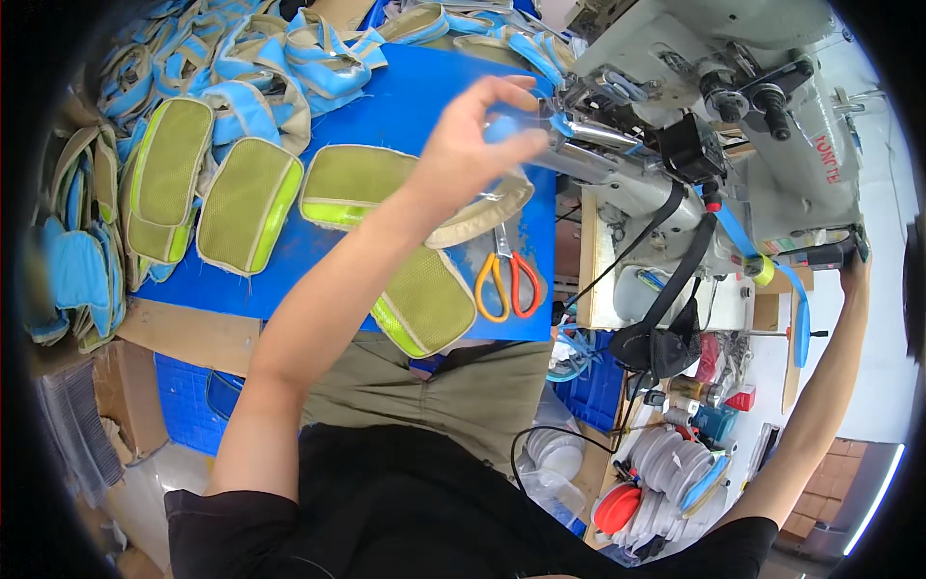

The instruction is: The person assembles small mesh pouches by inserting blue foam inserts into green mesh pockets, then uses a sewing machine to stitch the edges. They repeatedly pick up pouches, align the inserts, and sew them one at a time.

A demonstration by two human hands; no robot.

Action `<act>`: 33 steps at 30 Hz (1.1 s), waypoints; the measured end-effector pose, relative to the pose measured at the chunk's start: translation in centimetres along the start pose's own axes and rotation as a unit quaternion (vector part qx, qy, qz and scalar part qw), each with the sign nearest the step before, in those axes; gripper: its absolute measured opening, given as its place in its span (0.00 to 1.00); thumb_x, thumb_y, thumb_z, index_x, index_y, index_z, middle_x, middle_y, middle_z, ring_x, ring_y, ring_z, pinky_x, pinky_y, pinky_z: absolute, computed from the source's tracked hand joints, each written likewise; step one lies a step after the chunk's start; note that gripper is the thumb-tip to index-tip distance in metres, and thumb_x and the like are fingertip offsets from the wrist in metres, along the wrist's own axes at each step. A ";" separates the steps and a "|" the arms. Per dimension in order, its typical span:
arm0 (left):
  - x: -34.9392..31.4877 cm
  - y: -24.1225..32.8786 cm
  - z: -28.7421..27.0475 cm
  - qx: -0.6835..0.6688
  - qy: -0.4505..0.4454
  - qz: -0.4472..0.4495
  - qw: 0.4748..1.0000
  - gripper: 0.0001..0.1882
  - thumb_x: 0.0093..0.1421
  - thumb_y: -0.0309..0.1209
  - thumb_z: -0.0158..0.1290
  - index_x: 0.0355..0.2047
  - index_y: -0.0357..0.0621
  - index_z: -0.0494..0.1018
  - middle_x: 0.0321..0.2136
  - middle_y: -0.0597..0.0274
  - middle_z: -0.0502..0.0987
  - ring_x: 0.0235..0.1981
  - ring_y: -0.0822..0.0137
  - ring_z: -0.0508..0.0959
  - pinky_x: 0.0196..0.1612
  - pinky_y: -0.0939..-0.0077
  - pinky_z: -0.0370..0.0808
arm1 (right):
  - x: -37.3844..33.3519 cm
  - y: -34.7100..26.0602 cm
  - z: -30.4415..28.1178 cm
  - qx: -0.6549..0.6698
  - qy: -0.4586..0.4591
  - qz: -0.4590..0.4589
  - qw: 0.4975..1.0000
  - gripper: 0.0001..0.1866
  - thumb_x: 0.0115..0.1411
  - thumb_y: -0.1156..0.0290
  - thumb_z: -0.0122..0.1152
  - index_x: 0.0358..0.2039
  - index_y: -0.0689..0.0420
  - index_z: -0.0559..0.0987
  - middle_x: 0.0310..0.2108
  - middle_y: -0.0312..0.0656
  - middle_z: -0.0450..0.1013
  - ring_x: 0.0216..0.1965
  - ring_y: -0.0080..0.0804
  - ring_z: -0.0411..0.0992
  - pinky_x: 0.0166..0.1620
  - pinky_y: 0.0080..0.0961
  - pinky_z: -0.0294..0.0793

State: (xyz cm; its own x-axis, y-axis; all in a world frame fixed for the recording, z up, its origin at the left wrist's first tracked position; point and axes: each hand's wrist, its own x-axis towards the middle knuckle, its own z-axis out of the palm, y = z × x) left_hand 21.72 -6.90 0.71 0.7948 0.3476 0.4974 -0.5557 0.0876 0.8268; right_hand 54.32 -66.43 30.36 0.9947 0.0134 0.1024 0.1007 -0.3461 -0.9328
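Observation:
My left hand [475,135] is raised beside the metal arm of a sewing machine [584,159], its thumb and forefinger curved apart. Motion blurs its fingertips and a bluish, partly see-through patch between them, so any hold is unclear. Just below it curves a beige fabric band [487,214]. Scissors [506,288] with orange and red handles lie under that band. My right hand [855,272] reaches far right to a dark, handle-like part [822,256] by the machine; its fingers are hidden. Olive mesh panels with lime edges, such as one [426,301], lie below my left forearm.
More mesh panels [249,205] lie to the left on the blue tabletop [415,82]. Blue and beige fabric loops [241,68] heap up behind them. Stacked pieces [82,261] stand far left. Spools of webbing [666,463], a red roll [615,508] and black cables fill the lower right.

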 end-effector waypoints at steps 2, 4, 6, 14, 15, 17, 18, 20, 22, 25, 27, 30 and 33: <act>-0.3 -0.6 0.5 -0.031 0.006 -0.050 0.998 0.18 0.59 0.34 0.67 0.43 0.40 0.72 0.58 0.52 0.73 0.54 0.67 0.74 0.52 0.73 0.74 | -0.2 0.0 1.2 -0.002 0.005 0.002 1.000 0.32 0.70 0.46 0.57 0.62 0.58 0.75 0.58 0.42 0.75 0.56 0.35 0.73 0.57 0.35 0.74; -0.1 -0.4 1.0 -0.054 0.001 -0.090 0.994 0.16 0.59 0.33 0.66 0.42 0.42 0.72 0.57 0.53 0.73 0.55 0.68 0.73 0.55 0.73 0.71 | -0.6 0.1 0.7 -0.004 0.013 0.002 1.000 0.31 0.70 0.46 0.57 0.62 0.58 0.75 0.58 0.42 0.75 0.56 0.35 0.74 0.57 0.35 0.75; 0.0 -0.3 1.0 -0.062 -0.003 -0.123 0.991 0.12 0.61 0.30 0.64 0.40 0.45 0.72 0.56 0.54 0.73 0.56 0.70 0.71 0.61 0.72 0.66 | -0.6 0.2 0.5 -0.004 0.013 0.001 1.000 0.32 0.70 0.46 0.57 0.62 0.58 0.75 0.58 0.42 0.75 0.56 0.35 0.74 0.57 0.35 0.75; 0.7 0.2 1.3 -0.074 -0.004 -0.176 0.982 0.09 0.61 0.33 0.62 0.33 0.47 0.73 0.33 0.71 0.74 0.40 0.77 0.71 0.48 0.78 0.65 | 0.3 0.8 -0.6 -0.011 -0.002 -0.029 1.000 0.33 0.70 0.46 0.56 0.67 0.54 0.71 0.61 0.42 0.73 0.59 0.35 0.72 0.59 0.35 0.73; 0.8 0.5 1.4 -0.083 -0.007 -0.172 0.982 0.09 0.61 0.33 0.62 0.32 0.47 0.72 0.32 0.71 0.74 0.40 0.77 0.70 0.48 0.79 0.64 | 0.3 0.7 -0.6 -0.010 -0.002 -0.026 1.000 0.33 0.70 0.47 0.56 0.68 0.53 0.70 0.61 0.42 0.73 0.59 0.35 0.72 0.60 0.34 0.73; 0.6 1.2 1.0 -0.112 -0.018 -0.181 0.977 0.09 0.61 0.33 0.62 0.32 0.48 0.72 0.32 0.72 0.73 0.40 0.77 0.70 0.49 0.79 0.64 | 0.4 0.7 -0.6 -0.022 0.009 -0.032 0.999 0.33 0.70 0.47 0.56 0.68 0.54 0.70 0.61 0.42 0.73 0.59 0.35 0.72 0.60 0.34 0.73; 0.5 1.3 0.8 -0.125 -0.023 -0.186 0.974 0.09 0.61 0.33 0.62 0.32 0.48 0.72 0.32 0.73 0.73 0.40 0.78 0.70 0.49 0.79 0.64 | 0.4 0.7 -0.5 -0.027 0.014 -0.034 0.999 0.34 0.70 0.47 0.57 0.68 0.54 0.70 0.61 0.42 0.73 0.59 0.35 0.72 0.60 0.34 0.73; 0.7 1.0 0.5 -0.089 -0.033 -0.175 0.980 0.09 0.61 0.34 0.62 0.32 0.49 0.72 0.32 0.73 0.73 0.39 0.78 0.70 0.49 0.79 0.63 | 0.4 0.7 -0.2 -0.015 0.018 -0.031 0.999 0.34 0.70 0.46 0.57 0.68 0.54 0.71 0.61 0.42 0.73 0.59 0.35 0.72 0.60 0.34 0.73; 0.8 0.7 0.5 -0.076 -0.038 -0.175 0.981 0.09 0.61 0.34 0.62 0.31 0.50 0.71 0.32 0.73 0.73 0.39 0.78 0.70 0.49 0.79 0.63 | 0.4 0.6 -0.3 -0.011 0.028 -0.027 0.999 0.33 0.69 0.46 0.57 0.67 0.54 0.71 0.61 0.42 0.73 0.59 0.35 0.72 0.60 0.34 0.73; 0.9 0.9 0.6 -0.082 -0.035 -0.191 0.978 0.10 0.61 0.35 0.63 0.31 0.50 0.71 0.31 0.74 0.73 0.39 0.79 0.70 0.49 0.78 0.63 | 0.1 0.5 0.1 -0.018 0.042 -0.017 0.999 0.33 0.69 0.45 0.58 0.67 0.54 0.72 0.61 0.43 0.73 0.60 0.35 0.71 0.60 0.34 0.72; 0.9 1.5 0.7 -0.080 -0.034 -0.201 0.976 0.10 0.61 0.35 0.63 0.32 0.50 0.71 0.31 0.74 0.73 0.39 0.79 0.70 0.49 0.78 0.63 | -0.1 0.3 0.2 -0.036 0.047 -0.005 0.998 0.33 0.69 0.45 0.58 0.66 0.54 0.72 0.61 0.43 0.73 0.60 0.35 0.71 0.60 0.34 0.72; 1.2 1.8 0.2 -0.078 -0.051 -0.234 0.968 0.11 0.60 0.35 0.63 0.34 0.49 0.72 0.35 0.72 0.74 0.41 0.76 0.70 0.50 0.77 0.64 | 0.2 0.6 0.7 -0.018 0.031 -0.026 0.999 0.33 0.69 0.45 0.57 0.66 0.55 0.72 0.61 0.42 0.73 0.58 0.34 0.73 0.60 0.33 0.72; 1.0 2.1 0.2 -0.010 -0.036 -0.220 0.975 0.11 0.59 0.32 0.64 0.37 0.47 0.72 0.46 0.64 0.77 0.48 0.72 0.72 0.55 0.73 0.66 | 0.5 0.7 0.4 -0.027 0.023 -0.018 0.999 0.33 0.70 0.45 0.56 0.66 0.55 0.72 0.60 0.41 0.74 0.57 0.34 0.73 0.60 0.32 0.72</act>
State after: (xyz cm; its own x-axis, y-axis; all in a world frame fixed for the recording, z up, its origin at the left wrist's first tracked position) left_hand 21.37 -6.54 2.99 0.9721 0.2051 0.1142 -0.1615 0.2315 0.9593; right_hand 54.89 -66.34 29.62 0.9881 -0.0161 0.1527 0.1340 -0.3958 -0.9085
